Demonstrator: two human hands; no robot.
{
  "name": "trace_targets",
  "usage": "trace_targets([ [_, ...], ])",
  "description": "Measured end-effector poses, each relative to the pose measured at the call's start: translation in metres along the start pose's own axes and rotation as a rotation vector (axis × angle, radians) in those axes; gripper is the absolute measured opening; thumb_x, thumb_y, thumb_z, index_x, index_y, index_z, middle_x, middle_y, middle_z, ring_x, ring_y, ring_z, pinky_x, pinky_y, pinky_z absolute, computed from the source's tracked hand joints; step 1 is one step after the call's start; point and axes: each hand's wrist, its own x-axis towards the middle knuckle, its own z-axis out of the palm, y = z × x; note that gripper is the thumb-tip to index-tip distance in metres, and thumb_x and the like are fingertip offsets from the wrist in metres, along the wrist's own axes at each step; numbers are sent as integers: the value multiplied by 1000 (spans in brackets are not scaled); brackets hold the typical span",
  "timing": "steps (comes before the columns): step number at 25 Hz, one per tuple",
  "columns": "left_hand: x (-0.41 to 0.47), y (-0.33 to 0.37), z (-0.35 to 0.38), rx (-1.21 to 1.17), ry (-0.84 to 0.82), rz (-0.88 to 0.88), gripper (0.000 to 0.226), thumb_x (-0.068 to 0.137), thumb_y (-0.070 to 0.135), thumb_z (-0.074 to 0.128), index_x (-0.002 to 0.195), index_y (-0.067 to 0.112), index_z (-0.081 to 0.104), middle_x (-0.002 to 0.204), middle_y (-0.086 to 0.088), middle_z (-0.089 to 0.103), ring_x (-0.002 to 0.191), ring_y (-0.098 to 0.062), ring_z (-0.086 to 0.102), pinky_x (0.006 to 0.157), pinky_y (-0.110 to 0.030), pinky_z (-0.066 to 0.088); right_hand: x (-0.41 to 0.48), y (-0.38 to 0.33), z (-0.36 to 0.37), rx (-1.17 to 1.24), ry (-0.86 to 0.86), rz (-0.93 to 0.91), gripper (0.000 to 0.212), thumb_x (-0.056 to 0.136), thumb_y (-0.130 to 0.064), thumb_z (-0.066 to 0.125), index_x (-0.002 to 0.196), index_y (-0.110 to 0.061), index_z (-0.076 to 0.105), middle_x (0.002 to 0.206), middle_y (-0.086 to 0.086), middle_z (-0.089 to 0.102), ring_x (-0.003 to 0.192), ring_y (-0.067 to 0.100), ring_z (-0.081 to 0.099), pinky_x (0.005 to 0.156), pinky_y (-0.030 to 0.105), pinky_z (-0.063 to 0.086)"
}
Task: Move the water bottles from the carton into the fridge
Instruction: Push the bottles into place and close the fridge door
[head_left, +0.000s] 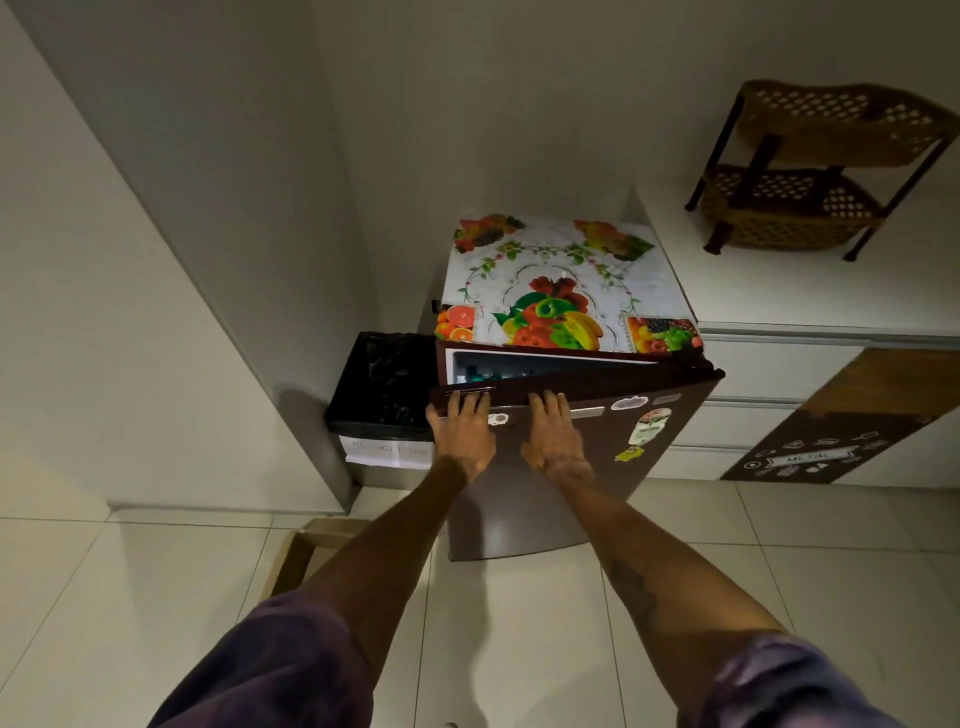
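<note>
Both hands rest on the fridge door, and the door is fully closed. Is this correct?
Not fully. The left hand and right hand do rest on the fridge door, but the head view shows the door ajar, with a gap at its top edge.

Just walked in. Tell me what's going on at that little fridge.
A person's left hand and right hand rest flat on the top edge of the small brown fridge door, which stands slightly ajar. Inside the gap, what look like bottle tops show. A brown cardboard carton sits on the floor nearby, its contents hidden.
</note>
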Motion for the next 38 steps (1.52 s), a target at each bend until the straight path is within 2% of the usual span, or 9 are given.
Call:
trace_targets([
  [4, 29, -11, 0, 54, -73, -10, 72, 98, 36, 50, 158, 22, 13, 166, -1, 7, 153, -31, 2, 117, -65, 6, 32, -14, -1, -37, -80, 38, 91, 89, -18, 64, 157, -17, 4, 164, 3, -6, 150, 23, -9, 116, 48, 29],
  [10, 59, -22, -5, 22, -181, 9, 85, 96, 31, 55, 158, 24, -2, 165, 2, -13, 152, -30, -9, 114, -70, 1, 60, -25, -4, -25, -114, 84, 89, 90, -17, 58, 157, -20, -1, 163, 0, -13, 150, 21, -13, 112, 50, 30],
  [15, 62, -25, 2, -37, -215, 28, 93, 94, 29, 60, 158, 22, -8, 163, 2, -22, 151, -29, -15, 116, -68, 2, 65, -28, -1, -60, -101, 95, 91, 90, -18, 61, 157, -18, -2, 163, 2, -14, 150, 23, -12, 113, 46, 31],
  [24, 64, -36, -12, -78, -293, 54, 94, 93, 33, 63, 158, 28, -4, 164, 8, -19, 151, -33, -16, 114, -70, -2, 58, -30, -4, -39, -139, 112, 96, 89, -17, 64, 156, -22, -4, 162, -2, -17, 149, 20, -16, 113, 51, 32],
  [28, 59, -36, -17, -75, -304, 46, 90, 95, 31, 60, 158, 26, -3, 164, 7, -16, 151, -32, -14, 114, -70, -2, 59, -36, -11, 13, -181, 133, 91, 91, -21, 61, 157, -19, -2, 162, 1, -17, 149, 23, -15, 116, 51, 23],
  [31, 47, -36, -16, -62, -303, 37, 87, 95, 31, 58, 159, 25, -1, 165, 7, -12, 152, -30, -13, 115, -69, -2, 54, -43, -11, 72, -180, 136, 85, 92, -21, 58, 157, -19, 4, 163, 4, -14, 150, 26, -10, 116, 51, 23],
  [38, 5, -61, -4, 4, -340, -98, 79, 100, 39, 48, 159, 20, -1, 166, 1, -7, 152, -31, -8, 117, -65, 1, 21, -71, 17, 9, -190, -76, 73, 94, -23, 55, 156, -21, 15, 164, 0, -5, 151, 25, -1, 113, 50, 28],
])
